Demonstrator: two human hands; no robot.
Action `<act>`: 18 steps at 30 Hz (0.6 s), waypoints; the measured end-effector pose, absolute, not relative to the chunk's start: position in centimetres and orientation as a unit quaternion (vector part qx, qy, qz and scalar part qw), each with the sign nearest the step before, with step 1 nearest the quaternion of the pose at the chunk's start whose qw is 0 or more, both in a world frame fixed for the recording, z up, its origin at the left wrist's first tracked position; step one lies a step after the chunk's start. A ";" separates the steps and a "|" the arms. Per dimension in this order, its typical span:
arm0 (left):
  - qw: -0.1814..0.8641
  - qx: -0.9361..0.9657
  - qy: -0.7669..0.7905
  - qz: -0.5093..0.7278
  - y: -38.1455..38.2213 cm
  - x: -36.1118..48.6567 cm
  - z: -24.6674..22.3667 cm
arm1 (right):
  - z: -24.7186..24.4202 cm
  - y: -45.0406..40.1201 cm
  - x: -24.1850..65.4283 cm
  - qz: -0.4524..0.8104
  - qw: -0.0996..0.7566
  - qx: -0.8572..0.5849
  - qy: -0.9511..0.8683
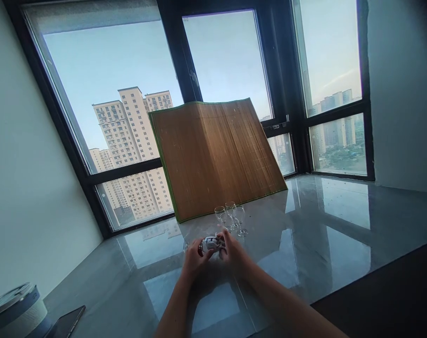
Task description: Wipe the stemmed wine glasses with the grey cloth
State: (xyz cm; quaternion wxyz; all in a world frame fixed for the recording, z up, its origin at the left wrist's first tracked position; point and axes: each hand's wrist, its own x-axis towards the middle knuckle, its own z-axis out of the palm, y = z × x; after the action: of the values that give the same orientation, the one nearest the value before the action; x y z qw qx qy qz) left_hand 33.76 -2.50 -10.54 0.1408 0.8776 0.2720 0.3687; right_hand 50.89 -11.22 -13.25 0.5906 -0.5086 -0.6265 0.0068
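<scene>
Left hand (195,258) wrapped round what looks like a glass (185,246), right hand (233,252) gripping pale cloth (210,242) against it, over the tabletop (270,256) near some stemmed glasses (241,232). Mid-handling, I guess; moving either needs gentle fingers.

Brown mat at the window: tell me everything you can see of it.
The brown mat is a broad, thin sheet, apparently of bamboo or similar slats, with narrow green edging. It stands tilted, its lower edge on the glossy ledge, seemingly leaning back against the dark window frame. Its top edge bends left of centre, and a paler sheen runs down below.
</scene>
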 end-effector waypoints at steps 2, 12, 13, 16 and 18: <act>0.130 0.877 0.277 0.369 -2.4 33.7 -10.6 | -13.3 -11.2 51.0 0.013 0.598 -0.514 -0.615; 0.101 0.894 0.275 0.340 -3.4 33.8 -10.1 | -13.0 -11.3 50.9 0.074 0.604 -0.556 -0.566; 0.091 0.897 0.274 0.336 -3.5 33.9 -10.0 | -12.9 -11.3 51.0 0.084 0.607 -0.556 -0.561; 0.057 0.900 0.274 0.333 -3.6 33.9 -9.9 | -12.5 -11.1 51.1 0.119 0.621 -0.551 -0.544; 0.040 0.900 0.275 0.337 -3.6 34.0 -9.9 | -12.3 -11.1 51.1 0.146 0.633 -0.547 -0.527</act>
State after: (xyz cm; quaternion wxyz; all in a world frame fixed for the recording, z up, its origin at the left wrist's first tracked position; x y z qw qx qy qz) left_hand 33.96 -3.59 -9.91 0.0404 0.8995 0.2748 0.3373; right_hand 51.15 -11.10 -12.25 0.6335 -0.5470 -0.5275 0.1455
